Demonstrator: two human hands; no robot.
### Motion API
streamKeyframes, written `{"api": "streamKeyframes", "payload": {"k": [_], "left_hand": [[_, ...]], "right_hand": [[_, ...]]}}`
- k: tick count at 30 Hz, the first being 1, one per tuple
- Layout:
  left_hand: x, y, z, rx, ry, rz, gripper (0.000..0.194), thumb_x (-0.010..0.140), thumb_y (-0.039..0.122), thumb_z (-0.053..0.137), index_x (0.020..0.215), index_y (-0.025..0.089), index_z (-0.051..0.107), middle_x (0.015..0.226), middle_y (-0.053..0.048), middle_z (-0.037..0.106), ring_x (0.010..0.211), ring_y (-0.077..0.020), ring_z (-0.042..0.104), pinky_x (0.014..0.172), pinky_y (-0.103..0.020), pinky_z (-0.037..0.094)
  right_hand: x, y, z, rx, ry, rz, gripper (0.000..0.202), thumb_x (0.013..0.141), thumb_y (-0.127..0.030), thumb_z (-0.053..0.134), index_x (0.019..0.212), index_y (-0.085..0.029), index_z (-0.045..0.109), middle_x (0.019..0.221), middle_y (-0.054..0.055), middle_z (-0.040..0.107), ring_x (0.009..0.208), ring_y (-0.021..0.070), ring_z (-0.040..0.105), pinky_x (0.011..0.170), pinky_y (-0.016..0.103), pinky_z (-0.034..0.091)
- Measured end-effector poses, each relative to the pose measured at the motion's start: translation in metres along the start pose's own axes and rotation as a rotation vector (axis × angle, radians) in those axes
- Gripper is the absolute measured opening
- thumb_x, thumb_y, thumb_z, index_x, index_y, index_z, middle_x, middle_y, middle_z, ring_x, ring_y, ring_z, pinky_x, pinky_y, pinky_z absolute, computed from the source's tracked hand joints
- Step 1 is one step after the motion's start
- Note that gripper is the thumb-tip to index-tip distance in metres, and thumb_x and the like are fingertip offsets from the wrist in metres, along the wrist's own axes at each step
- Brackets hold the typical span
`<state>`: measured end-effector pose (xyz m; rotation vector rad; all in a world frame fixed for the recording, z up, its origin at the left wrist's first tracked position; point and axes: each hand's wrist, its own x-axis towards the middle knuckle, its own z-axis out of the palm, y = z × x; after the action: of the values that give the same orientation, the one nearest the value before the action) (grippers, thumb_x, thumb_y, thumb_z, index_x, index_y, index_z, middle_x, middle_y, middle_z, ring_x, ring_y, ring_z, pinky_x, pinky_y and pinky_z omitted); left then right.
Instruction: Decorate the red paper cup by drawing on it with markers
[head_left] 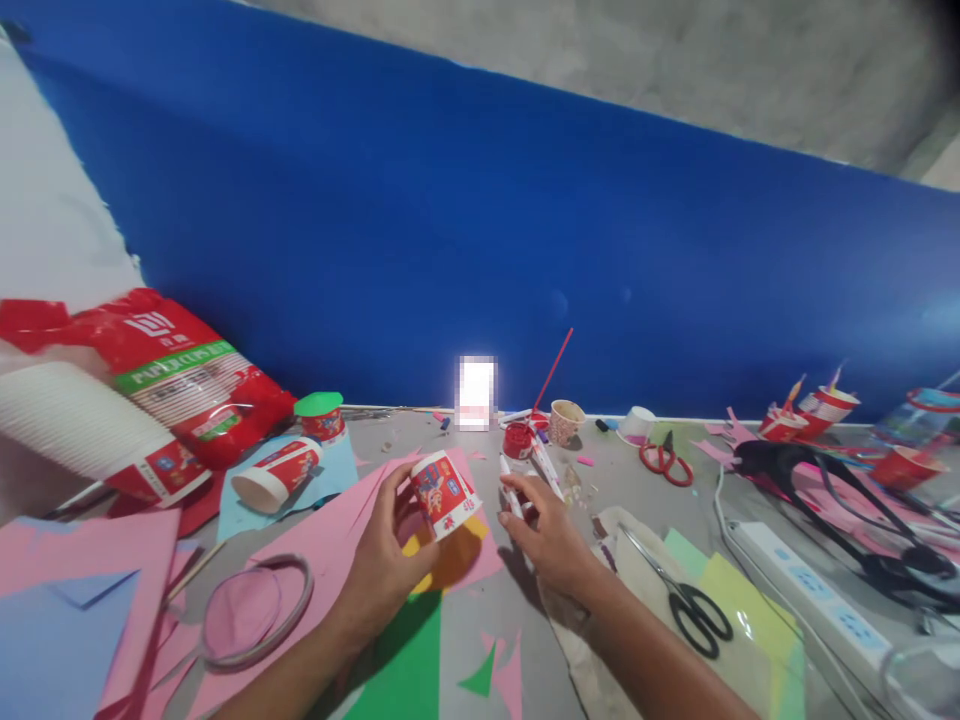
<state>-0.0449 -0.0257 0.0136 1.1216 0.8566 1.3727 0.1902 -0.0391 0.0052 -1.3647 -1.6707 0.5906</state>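
My left hand (394, 545) is closed round a red and white paper cup (442, 495), holding it tilted above the sheets of coloured paper. To the right of the cup, my right hand (544, 530) pinches a white marker pen (510, 485), its end pointing away from me. Another white marker (546, 468) lies just beyond that hand. Under the cup are a pink sheet (330, 545), a green sheet (401, 650) and a yellow-orange piece of paper (457, 550).
At left are a bag of paper cups (195, 370), a stack of cups (75, 425) and a magnifier-like ring (307, 590). Black-handled scissors (701, 620), red-handled scissors (666, 465), a power strip (810, 590) and headphones (825, 510) lie at right. A blue panel (525, 230) stands behind.
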Motion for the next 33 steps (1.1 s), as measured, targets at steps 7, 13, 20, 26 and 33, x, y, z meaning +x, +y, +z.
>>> {"api": "streamKeyframes", "payload": {"k": [7,13,20,26,33], "left_hand": [[-0.002,-0.002,-0.004,0.104,-0.07,0.026,0.088,0.065,0.015,0.093,0.141,0.032,0.051,0.156,-0.011,0.055,0.147,-0.0341,0.051,0.12,-0.046,0.046],[0.001,0.004,0.001,0.102,0.045,0.044,0.082,0.059,0.006,0.09,0.131,0.028,0.058,0.145,-0.01,0.061,0.143,-0.0337,0.054,0.122,-0.048,0.041],[0.002,0.004,-0.001,0.165,0.122,0.047,0.081,0.058,0.007,0.091,0.13,0.026,0.061,0.14,-0.01,0.06,0.139,-0.0337,0.054,0.12,-0.047,0.04],[-0.006,-0.002,0.001,0.334,0.021,0.142,0.075,0.06,0.015,0.092,0.128,0.024,0.063,0.134,-0.01,0.062,0.139,-0.0393,0.052,0.126,-0.053,0.033],[0.002,-0.029,-0.014,0.786,-0.095,0.546,0.069,0.083,0.015,0.067,0.146,0.025,0.042,0.142,-0.013,0.052,0.138,-0.0338,0.053,0.118,-0.059,0.045]], "right_hand": [[-0.002,0.003,0.003,-0.202,-0.166,-0.093,0.04,0.089,-0.017,0.066,0.127,-0.023,0.071,0.116,0.009,0.074,0.108,0.0268,0.066,0.1,0.041,0.051],[-0.004,0.004,0.005,-0.31,-0.29,-0.054,0.043,0.09,-0.018,0.067,0.132,-0.017,0.071,0.124,0.013,0.072,0.119,0.0291,0.063,0.107,0.041,0.047],[-0.003,-0.001,0.005,-0.383,-0.318,0.004,0.042,0.089,-0.017,0.069,0.131,-0.017,0.071,0.125,0.013,0.071,0.12,0.0282,0.063,0.108,0.039,0.046],[-0.005,-0.005,0.006,-0.487,-0.342,0.001,0.038,0.094,-0.02,0.066,0.132,-0.016,0.072,0.131,0.015,0.068,0.126,0.0297,0.061,0.111,0.038,0.043],[-0.005,-0.013,0.007,-0.541,-0.243,0.037,0.023,0.098,-0.026,0.064,0.115,-0.021,0.079,0.117,0.01,0.076,0.111,0.0255,0.07,0.094,0.032,0.046]]}}
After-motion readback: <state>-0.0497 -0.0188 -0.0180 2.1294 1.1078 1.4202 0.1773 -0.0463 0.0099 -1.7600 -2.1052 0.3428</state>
